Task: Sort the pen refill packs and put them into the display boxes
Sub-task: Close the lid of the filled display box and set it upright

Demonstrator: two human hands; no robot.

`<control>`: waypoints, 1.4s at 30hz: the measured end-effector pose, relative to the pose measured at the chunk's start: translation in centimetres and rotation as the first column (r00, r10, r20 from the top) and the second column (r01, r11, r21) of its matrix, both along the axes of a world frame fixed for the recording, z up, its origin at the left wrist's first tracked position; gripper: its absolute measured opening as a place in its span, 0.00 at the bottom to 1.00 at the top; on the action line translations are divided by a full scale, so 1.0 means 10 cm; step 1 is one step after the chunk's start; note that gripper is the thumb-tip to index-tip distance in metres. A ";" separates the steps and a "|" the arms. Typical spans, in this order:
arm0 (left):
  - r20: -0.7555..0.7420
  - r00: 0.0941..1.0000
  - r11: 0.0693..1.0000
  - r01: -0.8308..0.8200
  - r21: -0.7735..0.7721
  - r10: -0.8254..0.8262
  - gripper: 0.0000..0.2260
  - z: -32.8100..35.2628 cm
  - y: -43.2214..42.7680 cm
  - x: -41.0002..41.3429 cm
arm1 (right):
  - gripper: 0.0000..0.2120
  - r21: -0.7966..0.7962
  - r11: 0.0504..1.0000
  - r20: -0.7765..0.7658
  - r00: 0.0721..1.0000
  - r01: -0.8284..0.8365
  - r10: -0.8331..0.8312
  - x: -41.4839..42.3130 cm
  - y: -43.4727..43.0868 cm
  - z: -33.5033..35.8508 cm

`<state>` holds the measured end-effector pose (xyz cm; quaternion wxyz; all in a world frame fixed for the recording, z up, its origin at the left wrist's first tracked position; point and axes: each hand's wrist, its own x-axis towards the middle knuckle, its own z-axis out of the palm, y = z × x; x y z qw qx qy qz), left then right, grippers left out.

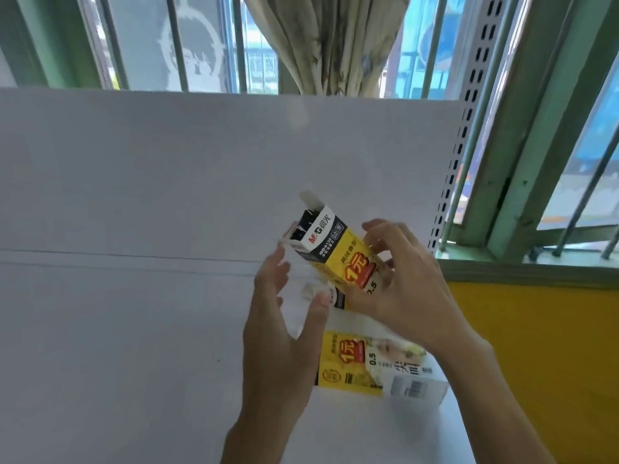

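My right hand [402, 279] grips a yellow, black and white refill box [335, 242], tilted with its open top flap pointing up and left; dark refills show inside the opening. My left hand [281, 319] is beside the box's lower left end, fingers spread and relaxed, thumb near the box's bottom corner. I cannot tell if it touches the box. A second yellow and white refill box [375, 366] lies flat on the white shelf [117, 329] just below my hands, its barcode end toward the right.
A white back panel [167, 162] rises behind the shelf, with a perforated upright [452, 182] at its right edge. Beyond are barred windows, a tied curtain [328, 41], and a yellow panel [536, 346] at the right.
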<state>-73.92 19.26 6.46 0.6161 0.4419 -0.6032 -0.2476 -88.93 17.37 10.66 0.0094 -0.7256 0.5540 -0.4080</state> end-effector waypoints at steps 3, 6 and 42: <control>-0.118 0.988 0.991 0.091 -0.102 -0.103 0.23 0.20 0.13 0.04 | 0.24 -0.042 0.997 0.077 0.994 -0.070 0.073 0.28 0.30 0.03; -0.092 0.989 0.968 0.090 -0.234 -0.114 0.20 0.21 0.24 0.18 | 0.26 -0.010 0.980 0.221 0.956 -0.197 0.195 0.44 0.45 -0.09; -0.007 0.917 0.900 0.390 -0.198 -0.399 0.08 -0.14 0.16 0.18 | 0.30 0.189 0.889 0.917 0.398 -0.417 -0.009 0.29 0.34 -0.26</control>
